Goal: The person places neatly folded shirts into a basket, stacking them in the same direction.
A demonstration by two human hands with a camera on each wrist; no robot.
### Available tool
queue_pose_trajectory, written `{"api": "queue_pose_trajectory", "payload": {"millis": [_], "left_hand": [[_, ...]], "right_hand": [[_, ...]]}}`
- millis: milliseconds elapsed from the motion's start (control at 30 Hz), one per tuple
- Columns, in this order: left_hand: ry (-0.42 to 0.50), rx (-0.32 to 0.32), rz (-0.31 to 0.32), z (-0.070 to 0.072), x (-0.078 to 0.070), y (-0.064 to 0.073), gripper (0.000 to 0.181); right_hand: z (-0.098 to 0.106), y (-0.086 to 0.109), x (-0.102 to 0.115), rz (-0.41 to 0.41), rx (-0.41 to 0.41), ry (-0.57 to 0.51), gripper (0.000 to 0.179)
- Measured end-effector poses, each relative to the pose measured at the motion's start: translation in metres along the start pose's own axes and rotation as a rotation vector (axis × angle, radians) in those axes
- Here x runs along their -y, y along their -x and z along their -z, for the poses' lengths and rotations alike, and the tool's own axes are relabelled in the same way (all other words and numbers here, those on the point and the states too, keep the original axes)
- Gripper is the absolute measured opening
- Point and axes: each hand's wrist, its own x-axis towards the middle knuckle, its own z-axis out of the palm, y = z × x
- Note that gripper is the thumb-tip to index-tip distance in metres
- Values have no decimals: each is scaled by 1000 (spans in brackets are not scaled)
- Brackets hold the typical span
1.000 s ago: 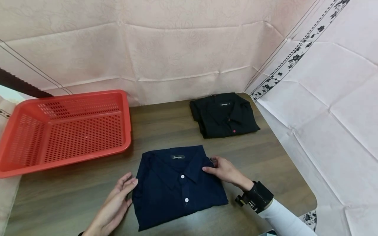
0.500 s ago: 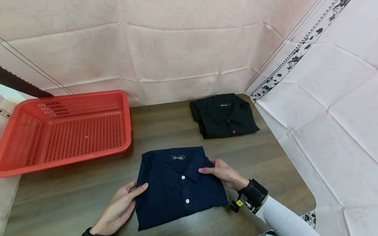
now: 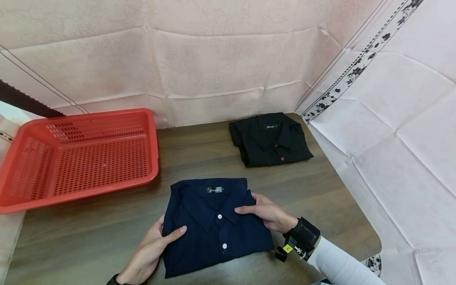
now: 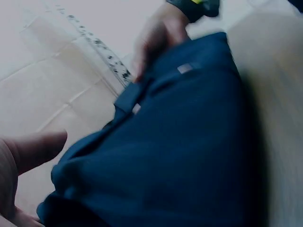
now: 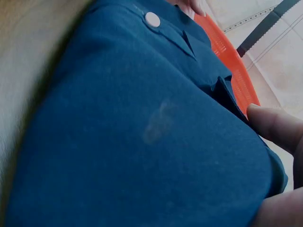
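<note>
A folded navy shirt point(image 3: 208, 241) with white buttons and a neck label lies collar-away on the wooden table point(image 3: 196, 154) in the head view. My left hand point(image 3: 149, 250) holds its left edge, thumb stretched over the top and fingers hidden beneath. At the opposite edge, my right hand point(image 3: 267, 213) grips the shirt near the shoulder, thumb on top, other fingers mostly under the cloth. The left wrist view shows the shirt's side point(image 4: 165, 156) rising close to the left thumb point(image 4: 40, 149). In the right wrist view, the right thumb point(image 5: 274, 125) meets the shirt's upper edge.
A red perforated basket point(image 3: 89, 196) stands at the left of the table. Toward the back right lies a folded black shirt point(image 3: 276, 142). Pale patterned cloth point(image 3: 228, 63) hangs behind the table, and white cloth point(image 3: 409, 138) covers the right side.
My left hand has moved right, from beside the shirt to a hold on its left edge. My right hand has slid slightly inward and taken a fuller grip. The shirt has barely shifted.
</note>
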Motion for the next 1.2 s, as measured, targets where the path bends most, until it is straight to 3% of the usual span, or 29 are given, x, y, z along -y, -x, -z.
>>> {"api": "queue_pose_trajectory", "payload": {"millis": [233,367,467,600,800,1200], "left_hand": [[-113,-54,-55,2,7,-2,100],[-87,-34,-49,3,10,-4,99],[-51,-4,-49,3,8,-4,86],[-43,55,-83,4,-1,-1,72],[-31,138,-131,4,-18,9,72],[9,153,-141,3,-50,23,77]], "right_hand": [[-4,-3,-4,-10,26,-25,58],[-5,-5,-6,7,13,10,53],[-4,-4,-4,32,-19,69,51],[-3,2,3,64,-48,140,47],[-5,15,19,97,-56,191,43],[-12,34,58,147,-72,296,44]]}}
